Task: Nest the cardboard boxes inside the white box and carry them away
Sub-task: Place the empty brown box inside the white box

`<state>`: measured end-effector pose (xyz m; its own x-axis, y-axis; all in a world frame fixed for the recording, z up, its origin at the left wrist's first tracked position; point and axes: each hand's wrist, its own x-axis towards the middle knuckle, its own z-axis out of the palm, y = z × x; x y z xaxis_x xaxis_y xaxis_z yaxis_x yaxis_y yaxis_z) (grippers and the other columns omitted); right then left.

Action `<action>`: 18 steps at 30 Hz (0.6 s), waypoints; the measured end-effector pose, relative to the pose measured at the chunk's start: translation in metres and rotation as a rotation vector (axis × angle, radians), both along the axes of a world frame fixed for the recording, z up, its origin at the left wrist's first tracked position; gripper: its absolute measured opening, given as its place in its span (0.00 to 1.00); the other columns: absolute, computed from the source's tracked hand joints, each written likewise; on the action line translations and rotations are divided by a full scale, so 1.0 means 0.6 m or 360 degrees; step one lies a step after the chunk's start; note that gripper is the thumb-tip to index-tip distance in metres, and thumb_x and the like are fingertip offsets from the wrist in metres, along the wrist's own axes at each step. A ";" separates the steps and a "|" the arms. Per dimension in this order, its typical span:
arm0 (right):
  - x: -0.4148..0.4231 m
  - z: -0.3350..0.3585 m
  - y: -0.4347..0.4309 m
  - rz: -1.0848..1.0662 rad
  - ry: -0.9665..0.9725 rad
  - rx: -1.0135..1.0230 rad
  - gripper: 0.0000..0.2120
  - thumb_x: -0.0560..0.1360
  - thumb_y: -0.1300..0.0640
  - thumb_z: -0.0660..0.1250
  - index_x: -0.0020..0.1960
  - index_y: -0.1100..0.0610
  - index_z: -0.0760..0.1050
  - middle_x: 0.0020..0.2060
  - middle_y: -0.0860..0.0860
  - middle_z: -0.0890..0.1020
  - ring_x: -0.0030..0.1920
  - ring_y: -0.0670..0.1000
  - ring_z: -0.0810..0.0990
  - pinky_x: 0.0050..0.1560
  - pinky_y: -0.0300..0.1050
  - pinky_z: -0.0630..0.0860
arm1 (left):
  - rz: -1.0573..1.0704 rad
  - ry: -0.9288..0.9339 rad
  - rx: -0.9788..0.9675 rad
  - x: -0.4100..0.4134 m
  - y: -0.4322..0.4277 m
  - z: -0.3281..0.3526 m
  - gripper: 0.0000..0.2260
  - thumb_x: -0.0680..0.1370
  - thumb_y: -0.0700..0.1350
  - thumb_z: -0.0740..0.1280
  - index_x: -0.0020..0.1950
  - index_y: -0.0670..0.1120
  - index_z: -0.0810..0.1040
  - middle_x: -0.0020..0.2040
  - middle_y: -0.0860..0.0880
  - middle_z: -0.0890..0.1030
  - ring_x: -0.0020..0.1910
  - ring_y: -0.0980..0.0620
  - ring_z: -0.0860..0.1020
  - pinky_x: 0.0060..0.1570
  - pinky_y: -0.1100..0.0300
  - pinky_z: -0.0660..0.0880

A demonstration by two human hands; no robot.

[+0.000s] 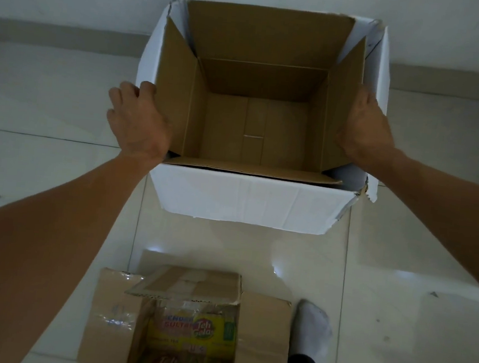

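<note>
White box [248,202]: between the two hands, on the floor, open side up.
Brown box [255,116]: nested inside it, mouth upward, long axis from hand to hand.
Left hand [139,120]: grasping the left flaps.
Right hand [364,131]: grasping the right flaps.
Printed box [190,330]: nearer than the hands, beside a white sock [310,329].

The only readable print sits on the small box [191,324], well below both hands [139,120] and nearer the person than their grip on the white box [248,202]. Its yellow label reads "Teh Gelas" beside "SULTAN", and "Teh Gelas" shows again lower down, partly blurred. Other lettering there is too small to read.
</note>
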<state>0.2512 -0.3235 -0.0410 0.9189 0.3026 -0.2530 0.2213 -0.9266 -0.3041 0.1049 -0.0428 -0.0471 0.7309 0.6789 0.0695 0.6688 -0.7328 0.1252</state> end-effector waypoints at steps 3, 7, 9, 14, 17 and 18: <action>-0.016 0.010 0.007 0.0034 -0.0130 -0.0099 0.35 0.72 0.69 0.65 0.75 0.61 0.52 0.74 0.64 0.56 0.68 0.67 0.66 0.63 0.61 0.68 | -0.0060 0.0053 0.0084 -0.013 0.003 0.001 0.19 0.71 0.38 0.64 0.62 0.42 0.73 0.62 0.39 0.70 0.62 0.38 0.66 0.54 0.48 0.63; -0.045 0.033 0.011 0.0030 -0.0388 -0.0077 0.30 0.70 0.62 0.66 0.70 0.58 0.61 0.74 0.62 0.59 0.73 0.64 0.61 0.70 0.63 0.59 | -0.0060 -0.0030 0.0015 -0.047 -0.009 0.005 0.20 0.70 0.41 0.65 0.62 0.43 0.72 0.63 0.40 0.70 0.62 0.41 0.67 0.55 0.50 0.62; -0.072 0.042 0.009 -0.0016 -0.0335 0.0044 0.27 0.71 0.60 0.66 0.69 0.57 0.63 0.73 0.61 0.62 0.73 0.62 0.61 0.72 0.61 0.59 | -0.0051 -0.0095 -0.0016 -0.072 -0.020 0.008 0.21 0.69 0.42 0.64 0.62 0.43 0.72 0.62 0.41 0.71 0.61 0.41 0.68 0.54 0.51 0.62; -0.185 0.063 0.000 -0.0053 -0.0248 0.0353 0.23 0.73 0.58 0.67 0.67 0.56 0.67 0.70 0.57 0.67 0.70 0.58 0.67 0.71 0.56 0.64 | 0.0009 -0.0224 -0.0052 -0.153 -0.055 0.024 0.22 0.69 0.46 0.64 0.62 0.43 0.70 0.61 0.41 0.73 0.60 0.41 0.69 0.52 0.52 0.63; -0.264 0.080 -0.012 -0.0107 -0.0220 0.0419 0.21 0.73 0.57 0.68 0.65 0.57 0.69 0.67 0.56 0.71 0.66 0.57 0.71 0.68 0.54 0.67 | 0.0014 -0.0238 -0.0109 -0.209 -0.075 0.035 0.24 0.67 0.46 0.66 0.63 0.43 0.70 0.61 0.42 0.73 0.61 0.41 0.69 0.53 0.52 0.62; -0.291 0.083 -0.018 -0.0115 -0.0220 0.0429 0.21 0.73 0.57 0.68 0.64 0.57 0.69 0.65 0.57 0.72 0.64 0.57 0.72 0.66 0.53 0.69 | 0.0041 -0.0243 -0.0136 -0.231 -0.081 0.035 0.24 0.67 0.46 0.66 0.63 0.43 0.70 0.62 0.42 0.73 0.61 0.42 0.69 0.53 0.52 0.62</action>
